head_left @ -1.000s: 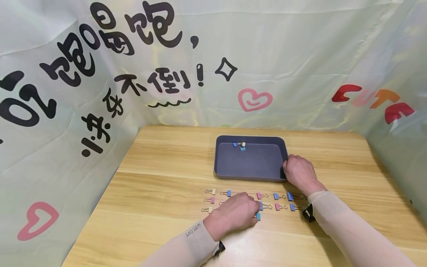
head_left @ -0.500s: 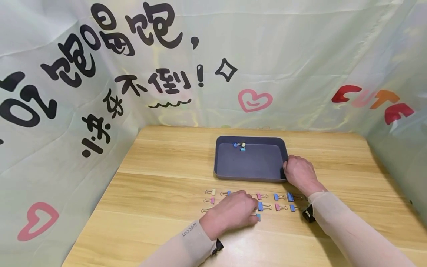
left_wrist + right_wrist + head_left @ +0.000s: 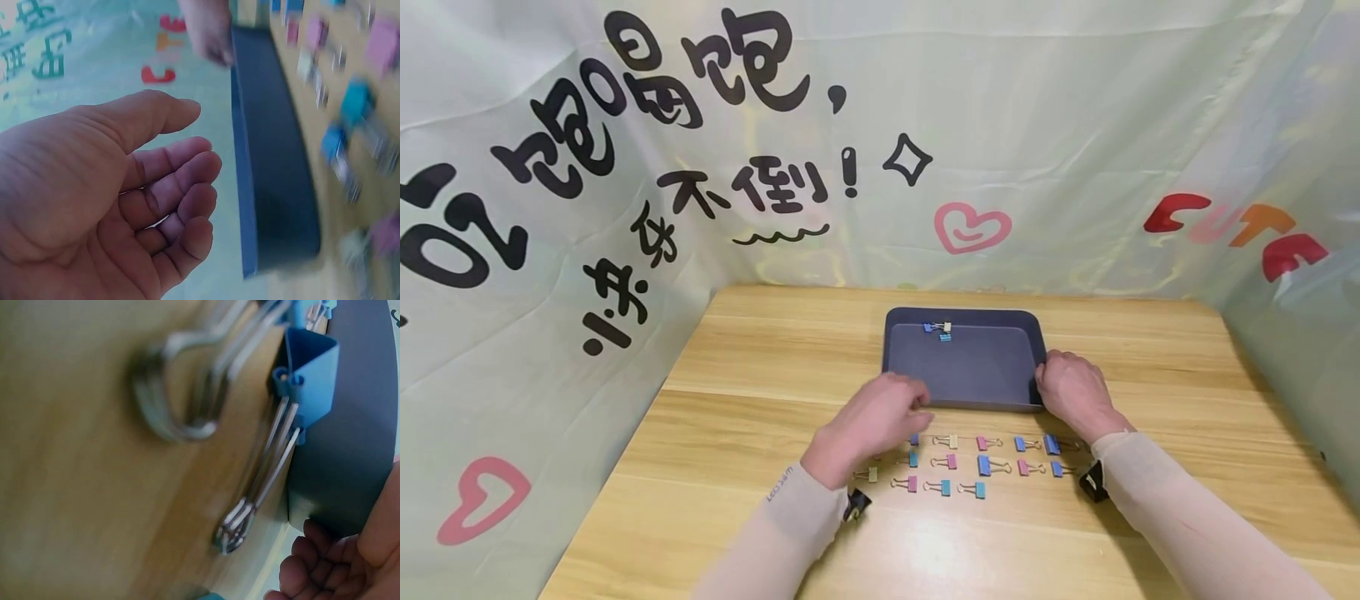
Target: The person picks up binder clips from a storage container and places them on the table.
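Note:
In the head view, my left hand (image 3: 876, 417) hovers by the near left corner of a dark grey tray (image 3: 962, 407). Its fingers are loosely bent, and the left wrist view shows nothing between the fingers and thumb (image 3: 187, 112). At the tray's right end my right hand (image 3: 1075, 387) grips the rim; in the right wrist view its fingers (image 3: 306, 562) curl near the tray wall. Inside the tray lie a blue binder clip (image 3: 928, 327), a yellow one (image 3: 947, 327) and a teal one (image 3: 945, 337).
Several binder clips stand in rows before the tray, among them a pink clip (image 3: 952, 461), a larger blue clip (image 3: 984, 465) and a teal clip (image 3: 979, 490). Some at the left are hidden under my left hand. Printed cloth (image 3: 1037, 125) surrounds the wooden table (image 3: 737, 417).
My left hand has lifted from among the middle clips and moved up and left to the tray's near left corner, uncovering several clips. My right hand and the tray stay in place.

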### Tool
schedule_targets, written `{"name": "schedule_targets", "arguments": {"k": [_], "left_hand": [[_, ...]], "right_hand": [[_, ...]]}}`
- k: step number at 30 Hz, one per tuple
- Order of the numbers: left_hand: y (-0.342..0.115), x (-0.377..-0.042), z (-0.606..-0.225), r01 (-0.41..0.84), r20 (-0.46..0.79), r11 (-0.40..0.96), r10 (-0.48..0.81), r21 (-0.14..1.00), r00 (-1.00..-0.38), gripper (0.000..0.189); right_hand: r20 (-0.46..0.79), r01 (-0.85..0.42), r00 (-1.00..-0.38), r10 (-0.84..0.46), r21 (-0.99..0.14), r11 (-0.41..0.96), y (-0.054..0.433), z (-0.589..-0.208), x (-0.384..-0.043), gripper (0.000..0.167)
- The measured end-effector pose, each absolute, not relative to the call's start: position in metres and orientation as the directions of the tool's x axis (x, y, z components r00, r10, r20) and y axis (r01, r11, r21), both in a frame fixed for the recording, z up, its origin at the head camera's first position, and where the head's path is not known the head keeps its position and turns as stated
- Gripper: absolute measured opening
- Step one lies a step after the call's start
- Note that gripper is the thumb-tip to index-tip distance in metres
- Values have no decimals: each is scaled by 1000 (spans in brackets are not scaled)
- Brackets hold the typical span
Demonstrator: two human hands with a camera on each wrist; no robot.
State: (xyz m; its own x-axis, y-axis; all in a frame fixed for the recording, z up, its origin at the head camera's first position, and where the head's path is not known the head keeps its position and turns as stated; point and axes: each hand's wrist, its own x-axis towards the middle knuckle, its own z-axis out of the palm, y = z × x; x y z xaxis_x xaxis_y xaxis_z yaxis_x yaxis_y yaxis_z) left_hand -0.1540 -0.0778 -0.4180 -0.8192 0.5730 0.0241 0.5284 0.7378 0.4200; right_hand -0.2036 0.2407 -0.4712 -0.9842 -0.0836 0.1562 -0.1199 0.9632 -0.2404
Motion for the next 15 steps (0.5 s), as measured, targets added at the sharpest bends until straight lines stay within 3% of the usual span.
{"name": "schedule_targets", "arguments": {"k": [5,15], "left_hand": [[-85,-191,-408,496,29,769,531,403,-847,22],[-62,-265,-405,514,-20,823,534,240,-845,24]], "right_hand": [[160,-108,-985,-71,-238,965,242,-473,-204,31],[155,-116,-985,-80,-244,963,241,-473,-203,30]]}}
